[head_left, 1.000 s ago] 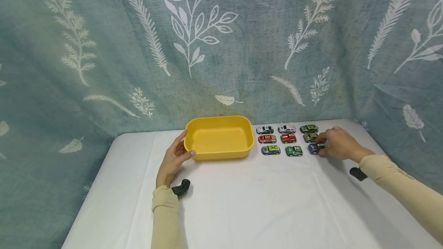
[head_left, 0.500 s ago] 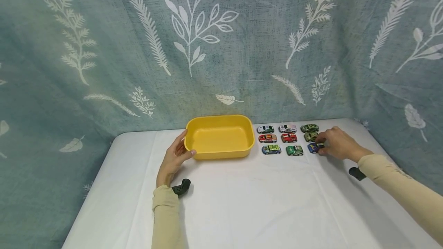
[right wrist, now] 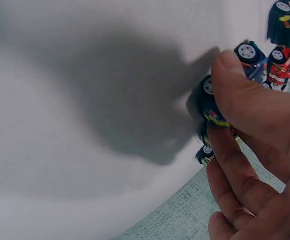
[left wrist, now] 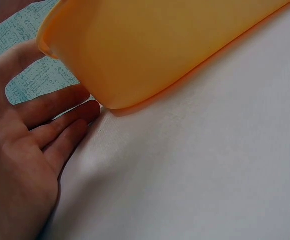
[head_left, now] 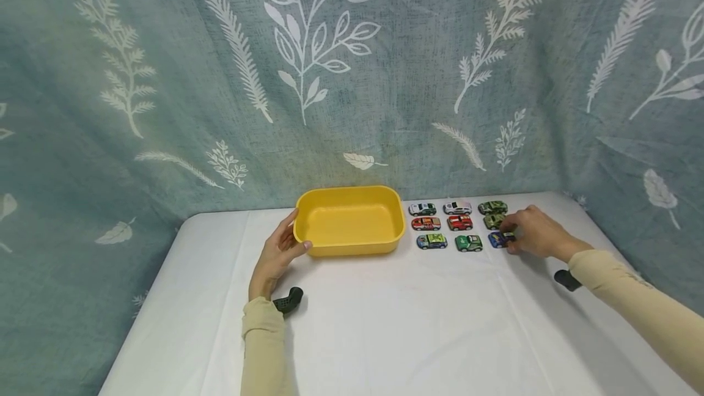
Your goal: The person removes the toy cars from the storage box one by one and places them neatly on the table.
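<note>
In the head view my right hand [head_left: 533,234] pinches a small blue toy car [head_left: 499,239] at the near right end of a group of toy cars. The right wrist view has the car [right wrist: 211,107] between my thumb and fingers, partly hidden by them, close above or on the white cloth. My left hand [head_left: 273,261] holds the left end of a yellow plastic tub [head_left: 352,249], thumb at its near corner. In the left wrist view several fingers touch the tub's outer wall [left wrist: 135,50]. The tub's inside shows no contents.
Several toy cars stand in rows right of the tub, among them a green one [head_left: 469,242], a red one [head_left: 459,222] and an olive one [head_left: 493,220] just behind the blue car. A patterned green curtain [head_left: 352,78] hangs behind the white-covered table [head_left: 407,322].
The blue car has shifted slightly left toward the green car, with my right fingers on it. My left hand and the tub stay in place.
</note>
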Action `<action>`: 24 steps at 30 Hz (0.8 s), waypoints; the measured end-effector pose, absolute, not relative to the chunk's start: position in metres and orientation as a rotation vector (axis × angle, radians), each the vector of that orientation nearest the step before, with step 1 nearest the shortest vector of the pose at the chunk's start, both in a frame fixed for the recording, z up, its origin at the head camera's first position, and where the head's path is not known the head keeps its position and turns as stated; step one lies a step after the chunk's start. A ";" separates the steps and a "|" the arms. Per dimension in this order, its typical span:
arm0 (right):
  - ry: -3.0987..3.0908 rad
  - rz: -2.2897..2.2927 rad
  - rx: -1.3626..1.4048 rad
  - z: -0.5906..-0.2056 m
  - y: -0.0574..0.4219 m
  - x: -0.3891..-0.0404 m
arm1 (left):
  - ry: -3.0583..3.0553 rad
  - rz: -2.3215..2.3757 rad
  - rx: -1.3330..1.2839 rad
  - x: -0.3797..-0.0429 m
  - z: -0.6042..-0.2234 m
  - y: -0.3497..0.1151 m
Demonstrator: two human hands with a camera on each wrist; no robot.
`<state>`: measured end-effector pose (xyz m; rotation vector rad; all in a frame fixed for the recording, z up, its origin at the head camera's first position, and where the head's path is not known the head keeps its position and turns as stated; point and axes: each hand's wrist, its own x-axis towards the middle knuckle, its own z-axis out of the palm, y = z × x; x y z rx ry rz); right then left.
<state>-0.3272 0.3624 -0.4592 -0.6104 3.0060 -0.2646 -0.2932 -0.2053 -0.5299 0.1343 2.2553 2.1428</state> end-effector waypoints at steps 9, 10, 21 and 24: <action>3.020 -0.337 -0.591 -0.440 0.372 -0.325 | 2.280 2.139 0.186 -0.294 -0.528 -0.204; 3.025 -0.341 -0.587 -0.439 0.373 -0.325 | 2.287 2.136 0.189 -0.294 -0.528 -0.204; 3.148 -0.460 -0.500 -0.435 0.380 -0.324 | 2.179 2.224 0.196 -0.297 -0.529 -0.203; 3.181 -0.481 -0.471 -0.436 0.380 -0.324 | 2.180 2.239 0.189 -0.296 -0.530 -0.204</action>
